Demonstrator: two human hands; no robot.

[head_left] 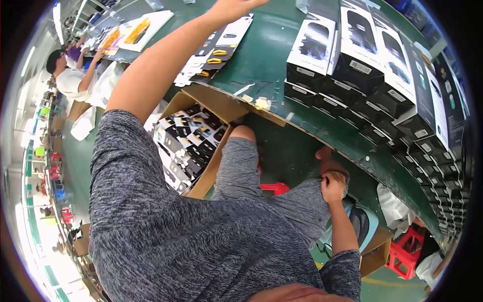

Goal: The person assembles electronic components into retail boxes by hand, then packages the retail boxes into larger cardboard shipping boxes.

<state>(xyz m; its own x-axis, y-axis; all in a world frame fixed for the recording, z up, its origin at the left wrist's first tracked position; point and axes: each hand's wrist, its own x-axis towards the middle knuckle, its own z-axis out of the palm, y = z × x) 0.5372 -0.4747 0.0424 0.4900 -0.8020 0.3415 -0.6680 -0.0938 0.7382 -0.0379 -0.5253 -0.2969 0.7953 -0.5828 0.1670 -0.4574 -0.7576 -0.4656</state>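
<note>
My left arm reaches out across the green workbench (266, 45), and my left hand (232, 8) hangs over its far part. The upper edge of the picture cuts off most of its fingers, so what it holds, if anything, is hidden. Nearest below it lie flat printed card pieces (221, 48), black and white with yellow parts. My right hand (333, 186) rests at my right knee by the hem of my grey shorts, its fingers bent round the knee. Between my left arm and left leg stands an open cardboard carton (221, 103) filled with small black-and-white printed pieces (183, 138).
Black-and-white product boxes (359, 38) stand in stacked rows along the right of the bench. Beneath are a red stool (406, 251), a light-blue bag (370, 224) and another carton (377, 251). Far left, a person in white (73, 80) works beside yellow pieces (137, 31).
</note>
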